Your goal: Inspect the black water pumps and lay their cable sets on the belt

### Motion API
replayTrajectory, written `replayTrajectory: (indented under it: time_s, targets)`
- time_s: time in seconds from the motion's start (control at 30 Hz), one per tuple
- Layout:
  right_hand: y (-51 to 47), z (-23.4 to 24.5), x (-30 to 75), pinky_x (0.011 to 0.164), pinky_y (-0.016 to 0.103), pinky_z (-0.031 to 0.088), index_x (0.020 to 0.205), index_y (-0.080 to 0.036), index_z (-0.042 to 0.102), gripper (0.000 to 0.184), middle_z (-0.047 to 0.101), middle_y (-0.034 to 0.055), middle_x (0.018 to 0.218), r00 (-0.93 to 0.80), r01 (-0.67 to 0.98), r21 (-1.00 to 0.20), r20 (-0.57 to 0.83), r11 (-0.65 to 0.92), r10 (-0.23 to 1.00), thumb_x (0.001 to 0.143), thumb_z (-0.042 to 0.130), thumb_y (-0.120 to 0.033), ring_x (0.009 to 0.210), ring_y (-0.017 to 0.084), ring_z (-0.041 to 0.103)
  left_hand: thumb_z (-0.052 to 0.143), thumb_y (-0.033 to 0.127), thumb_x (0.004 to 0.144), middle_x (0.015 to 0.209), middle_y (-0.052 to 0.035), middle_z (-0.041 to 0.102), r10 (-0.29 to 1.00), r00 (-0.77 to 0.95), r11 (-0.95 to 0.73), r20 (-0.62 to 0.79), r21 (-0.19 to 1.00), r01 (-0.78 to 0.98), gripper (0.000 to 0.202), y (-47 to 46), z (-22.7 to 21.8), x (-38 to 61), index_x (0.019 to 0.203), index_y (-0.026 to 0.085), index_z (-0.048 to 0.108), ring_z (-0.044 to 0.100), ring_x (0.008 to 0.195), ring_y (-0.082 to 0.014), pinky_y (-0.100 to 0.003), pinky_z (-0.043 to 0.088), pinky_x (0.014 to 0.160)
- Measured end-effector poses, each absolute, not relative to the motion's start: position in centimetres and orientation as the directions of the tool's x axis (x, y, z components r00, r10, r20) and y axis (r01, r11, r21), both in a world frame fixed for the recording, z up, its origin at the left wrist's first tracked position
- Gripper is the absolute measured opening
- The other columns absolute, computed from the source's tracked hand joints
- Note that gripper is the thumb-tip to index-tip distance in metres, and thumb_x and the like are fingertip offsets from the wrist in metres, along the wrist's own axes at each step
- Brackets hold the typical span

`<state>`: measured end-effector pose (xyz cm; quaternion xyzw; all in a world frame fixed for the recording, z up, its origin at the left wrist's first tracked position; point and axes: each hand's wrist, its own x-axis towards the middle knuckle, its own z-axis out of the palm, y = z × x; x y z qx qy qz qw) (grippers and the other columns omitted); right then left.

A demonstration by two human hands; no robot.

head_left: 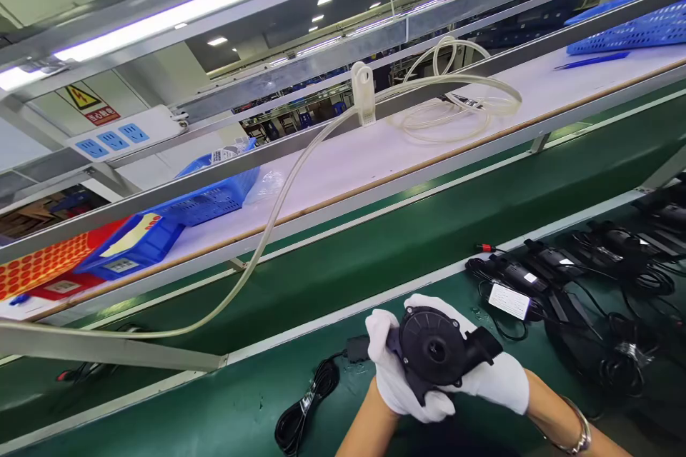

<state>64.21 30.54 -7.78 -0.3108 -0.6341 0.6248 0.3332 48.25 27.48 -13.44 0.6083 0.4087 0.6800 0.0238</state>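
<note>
Both my hands wear white gloves and hold a black round pump [436,350] over the green conveyor belt [246,400]. My left hand [399,382] grips its left side and underside, fingers wrapped round it. My right hand [496,375] closes over its right side by the outlet nozzle. A black cable runs left from the pump through a small black box to a tied coil [305,407] lying on the belt.
Several more black pumps with cables [579,285] lie on the belt to the right. A clear hose [268,228] hangs from the white shelf [375,150] above. Blue baskets [211,193] and a blue bin stand on that shelf.
</note>
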Motion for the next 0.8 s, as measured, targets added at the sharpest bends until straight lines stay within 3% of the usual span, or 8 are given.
replayTrajectory:
  time_s: [0.07, 0.13, 0.27, 0.4, 0.53, 0.7, 0.8]
  targets:
    - [30.6, -8.3, 64.6, 0.111, 0.058, 0.052, 0.141, -0.033, 0.054, 0.07, 0.062, 0.0099, 0.145, -0.621, -0.1, -0.98, -0.072, -0.171, 0.78, 0.078, 0.081, -0.046, 0.129, 0.036, 0.063, 0.055, 0.091, 0.065, 0.097, -0.0056, 0.049, 0.492, -0.278, -0.617, 0.825, 0.556, 0.557, 0.101, 27.4, -13.5, 48.4, 0.143, 0.028, 0.037, 0.054, 0.076, -0.0235, -0.043, 0.051, 0.07]
    - [30.8, -8.5, 64.7, 0.109, 0.059, 0.052, 0.138, -0.034, 0.056, 0.062, 0.064, 0.0091, 0.142, -0.644, -0.151, -0.954, -0.104, -0.259, 0.758, 0.082, 0.079, -0.047, 0.126, 0.036, 0.065, 0.049, 0.093, 0.066, 0.097, -0.0054, 0.048, 0.465, -0.272, -0.583, 0.842, 0.523, 0.622, 0.102, 27.4, -13.3, 48.6, 0.143, 0.027, 0.034, 0.055, 0.077, -0.0233, -0.043, 0.052, 0.069]
    - [31.2, -8.6, 65.0, 0.118, 0.061, 0.041, 0.137, -0.033, 0.058, 0.074, 0.063, 0.0107, 0.144, -0.654, -0.164, -0.964, -0.053, -0.209, 0.755, 0.071, 0.091, -0.038, 0.133, 0.039, 0.06, 0.044, 0.091, 0.072, 0.096, -0.0044, 0.045, 0.454, -0.251, -0.561, 0.855, 0.493, 0.665, 0.096, 27.3, -13.3, 48.9, 0.144, 0.029, 0.032, 0.055, 0.08, -0.0232, -0.044, 0.054, 0.072]
    - [31.4, -8.7, 65.5, 0.122, 0.06, 0.035, 0.14, -0.038, 0.056, 0.072, 0.06, 0.0082, 0.149, -0.699, -0.219, -0.95, -0.006, -0.222, 0.715, 0.076, 0.088, -0.043, 0.137, 0.037, 0.057, 0.037, 0.091, 0.076, 0.098, -0.0063, 0.046, 0.446, -0.254, -0.548, 0.858, 0.486, 0.681, 0.092, 27.2, -13.9, 49.2, 0.142, 0.028, 0.032, 0.055, 0.082, -0.0241, -0.046, 0.054, 0.071]
    - [31.6, -9.0, 65.7, 0.123, 0.062, 0.033, 0.142, -0.036, 0.054, 0.088, 0.058, 0.0101, 0.15, -0.698, -0.212, -0.97, 0.068, -0.115, 0.713, 0.065, 0.096, -0.043, 0.141, 0.039, 0.053, 0.032, 0.092, 0.075, 0.097, -0.0063, 0.045, 0.46, -0.248, -0.499, 0.853, 0.479, 0.722, 0.091, 27.1, -14.1, 49.3, 0.14, 0.029, 0.029, 0.056, 0.081, -0.0252, -0.044, 0.052, 0.067]
    - [31.6, -9.2, 65.7, 0.124, 0.063, 0.03, 0.14, -0.035, 0.056, 0.072, 0.062, 0.0103, 0.148, -0.687, -0.139, -0.973, -0.041, -0.187, 0.725, 0.076, 0.087, -0.049, 0.141, 0.038, 0.053, 0.031, 0.087, 0.08, 0.093, -0.0051, 0.043, 0.45, -0.233, -0.506, 0.862, 0.462, 0.729, 0.085, 27.1, -13.2, 49.5, 0.14, 0.027, 0.028, 0.055, 0.079, -0.0243, -0.044, 0.051, 0.066]
    - [31.7, -9.4, 65.6, 0.124, 0.061, 0.032, 0.142, -0.035, 0.054, 0.079, 0.06, 0.0104, 0.149, -0.692, -0.121, -0.977, -0.045, -0.178, 0.72, 0.073, 0.09, -0.046, 0.141, 0.038, 0.053, 0.03, 0.084, 0.082, 0.092, -0.0049, 0.046, 0.433, -0.246, -0.498, 0.867, 0.457, 0.737, 0.08, 27.1, -13.0, 49.5, 0.139, 0.028, 0.03, 0.055, 0.078, -0.0243, -0.044, 0.05, 0.067]
